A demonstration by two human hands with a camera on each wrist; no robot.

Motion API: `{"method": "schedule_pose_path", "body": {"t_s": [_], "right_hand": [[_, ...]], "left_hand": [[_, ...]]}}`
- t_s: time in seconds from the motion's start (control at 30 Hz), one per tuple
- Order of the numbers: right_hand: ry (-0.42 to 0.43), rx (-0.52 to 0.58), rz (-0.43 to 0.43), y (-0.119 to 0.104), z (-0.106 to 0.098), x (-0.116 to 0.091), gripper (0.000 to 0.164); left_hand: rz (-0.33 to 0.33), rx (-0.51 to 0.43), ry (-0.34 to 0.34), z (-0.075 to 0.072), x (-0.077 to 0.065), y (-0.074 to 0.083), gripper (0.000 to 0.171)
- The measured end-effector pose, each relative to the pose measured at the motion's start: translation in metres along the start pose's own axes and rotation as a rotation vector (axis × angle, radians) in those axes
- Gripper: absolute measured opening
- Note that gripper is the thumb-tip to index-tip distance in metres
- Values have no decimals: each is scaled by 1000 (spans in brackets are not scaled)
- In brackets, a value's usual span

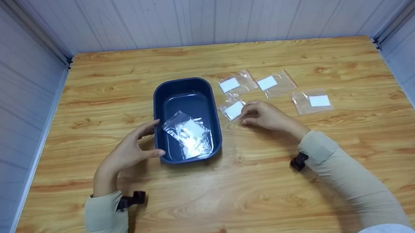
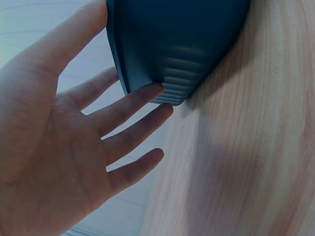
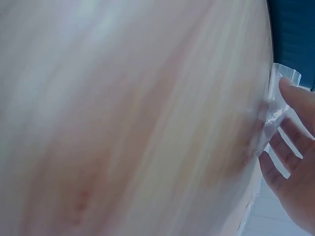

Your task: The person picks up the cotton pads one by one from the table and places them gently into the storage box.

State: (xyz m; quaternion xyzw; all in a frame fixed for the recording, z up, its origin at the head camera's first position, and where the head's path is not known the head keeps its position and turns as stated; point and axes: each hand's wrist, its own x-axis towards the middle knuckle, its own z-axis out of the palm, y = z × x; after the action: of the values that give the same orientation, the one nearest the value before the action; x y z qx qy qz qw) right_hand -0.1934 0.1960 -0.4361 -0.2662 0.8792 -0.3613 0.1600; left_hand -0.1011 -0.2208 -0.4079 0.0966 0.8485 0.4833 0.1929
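Observation:
A dark blue rectangular tub (image 1: 185, 82) stands on the table. Inside it lie overlapping clear zip bags (image 1: 173, 123), at least one with a white card in it. My left hand (image 1: 131, 151) is at the tub's left side, thumb on the rim and fingers spread along the outer wall, fairly straight in the left wrist view. To the tub's right, my right hand (image 1: 264, 116) pinches the right edge of a small clear zip bag (image 1: 233, 110) with a white card. In the right wrist view the thumb overlaps this crinkled plastic bag (image 3: 275, 115); the exact contact is partly hidden.
Three more zip bags with white cards lie on the wooden table: a back left bag (image 1: 230, 85), a back middle bag (image 1: 268, 83) and a right bag (image 1: 319, 101). Pale panel walls (image 1: 200, 14) enclose the table at the back and both sides.

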Motion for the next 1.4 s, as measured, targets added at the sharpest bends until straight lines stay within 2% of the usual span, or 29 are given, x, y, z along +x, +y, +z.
{"method": "schedule_pose_path", "body": {"t_s": [0.27, 0.6, 1.03, 1.4], "right_hand": [[69, -48, 29, -9, 0, -2, 9], [268, -29, 21, -21, -3, -8, 12], [481, -15, -116, -30, -6, -8, 12], [561, 48, -145, -37, -9, -9, 14]], "left_hand": [[-2, 2, -3, 0, 0, -1, 91], [8, 6, -6, -1, 2, 0, 91], [15, 7, -5, -1, 1, -2, 92], [16, -1, -4, -1, 1, -2, 92]]}}
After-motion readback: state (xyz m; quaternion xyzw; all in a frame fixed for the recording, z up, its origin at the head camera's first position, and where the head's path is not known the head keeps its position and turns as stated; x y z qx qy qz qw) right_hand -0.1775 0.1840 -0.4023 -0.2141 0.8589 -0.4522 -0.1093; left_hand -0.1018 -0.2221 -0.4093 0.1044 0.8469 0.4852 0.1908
